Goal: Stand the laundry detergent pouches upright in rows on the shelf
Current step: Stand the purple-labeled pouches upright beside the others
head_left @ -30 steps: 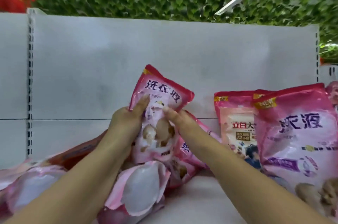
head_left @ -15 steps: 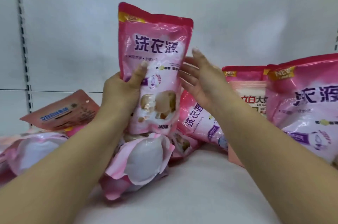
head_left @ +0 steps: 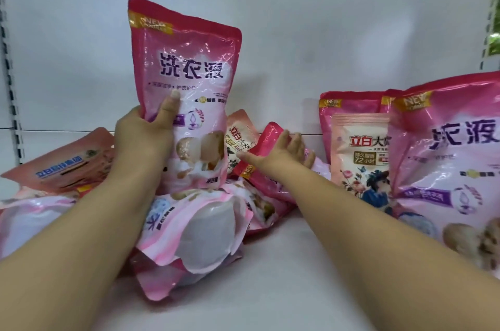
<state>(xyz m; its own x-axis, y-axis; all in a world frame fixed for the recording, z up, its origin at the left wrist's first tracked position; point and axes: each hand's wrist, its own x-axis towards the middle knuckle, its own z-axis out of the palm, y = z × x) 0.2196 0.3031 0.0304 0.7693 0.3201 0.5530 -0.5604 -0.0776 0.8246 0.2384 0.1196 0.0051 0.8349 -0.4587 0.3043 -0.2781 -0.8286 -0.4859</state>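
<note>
My left hand (head_left: 146,135) grips a pink detergent pouch (head_left: 189,81) by its lower left side and holds it upright above a heap of pouches. My right hand (head_left: 284,154) lies with straight fingers on a tilted pink pouch (head_left: 266,184) in the middle of the heap. A pink pouch (head_left: 194,233) lies flat at the front of the heap. At the right stand upright pouches: a large pink pouch (head_left: 446,168), a peach floral pouch (head_left: 359,157) and another pink pouch (head_left: 351,103) behind it.
The white shelf floor (head_left: 284,290) shows bare at the front between my arms. A white back panel (head_left: 297,46) closes the shelf. A peach pouch (head_left: 62,165) lies tilted at the left, another peach pouch (head_left: 238,141) in the middle. Slotted uprights (head_left: 10,81) frame the bay.
My right hand has left the raised pouch and dropped onto the tilted pouch in the heap. The pouch in my left hand stays upright.
</note>
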